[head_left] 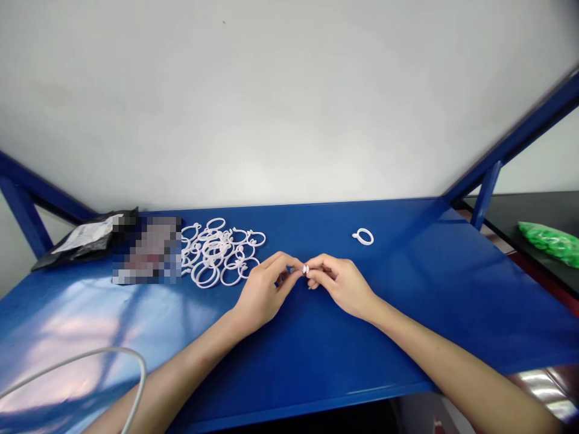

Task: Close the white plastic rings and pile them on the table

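The person's two hands meet over the middle of the blue desk (420,313), a little back from its front edge. The left hand (265,290) and the right hand (338,282) come together fingertip to fingertip, and both pinch a small white plastic piece (306,269) between thumb and forefinger. The other fingers are curled in loosely. Only a nub of the piece shows between the fingertips, so I cannot tell its full shape.

Towards the back left of the desk, just beside the left hand, lies a loose pile of white plastic rings (220,250), overlapping one another straight on the surface. A single white ring (362,236) lies alone near the back edge, right of centre and well apart from the pile.

In the back left corner a black packet (84,241) with a white label lies flat; what is inside it does not show. A white cable (104,361) loops over the front left corner. Off to the right, on a separate black table (511,214), sits a green bag (549,240), its contents too blurred to make out.
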Available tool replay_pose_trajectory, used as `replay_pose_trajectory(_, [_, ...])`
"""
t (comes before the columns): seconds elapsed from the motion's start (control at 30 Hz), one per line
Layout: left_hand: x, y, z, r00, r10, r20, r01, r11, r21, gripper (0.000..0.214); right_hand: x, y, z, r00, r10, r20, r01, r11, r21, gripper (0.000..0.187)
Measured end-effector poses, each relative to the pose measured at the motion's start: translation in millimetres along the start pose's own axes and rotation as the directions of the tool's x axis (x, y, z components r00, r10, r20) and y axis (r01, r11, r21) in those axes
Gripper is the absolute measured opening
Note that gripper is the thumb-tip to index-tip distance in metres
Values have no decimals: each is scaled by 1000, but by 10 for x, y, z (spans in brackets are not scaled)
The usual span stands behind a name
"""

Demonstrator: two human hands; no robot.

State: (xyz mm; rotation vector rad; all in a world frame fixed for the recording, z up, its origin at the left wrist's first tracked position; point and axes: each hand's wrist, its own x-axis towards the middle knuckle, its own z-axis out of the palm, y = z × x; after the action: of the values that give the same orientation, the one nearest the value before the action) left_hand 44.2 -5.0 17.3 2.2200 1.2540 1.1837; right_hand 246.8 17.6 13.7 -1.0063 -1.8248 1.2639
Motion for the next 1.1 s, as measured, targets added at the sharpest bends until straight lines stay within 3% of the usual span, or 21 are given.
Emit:
replay_pose_trajectory(0.13, [-9,7,8,1000,-2,2,2,1000,-18,10,-20,-30,-28,988,-153,0,148,953,-264,16])
replay_pose_trajectory(0.27, [-22,-10,19,1000,-12,-14,12,1000,-22,7,-41,-28,-13,963,-266,38,259,879,-399,17])
replay_pose_trajectory(0.5, [-45,35,9,998,-40,-40,38,998,-49,6,-108,-55,-6,951,-295,93,302,822,-483,25])
replay_pose_trajectory(0.8, [-73,30,-2,998,62,10,-62,997,-46,4,-123,-119,-18,949,-285,139,315,799,-512,27])
replay_pose_trajectory(0.87, [-46,-32,-15,993,102,52,-104,994,32,5,-98,-82,-8,951,-285,119,301,770,-562,26])
replay_pose_trajectory(0.97, [14,-199,-50,990,132,54,-142,942,305,10,-33,-30,-58,953,-299,55,260,706,-659,25])
replay_pose_trajectory(1.1, [83,-474,-113,998,48,-48,-6,773,634,19,75,5,-338,941,-294,-168,39,587,-808,22])
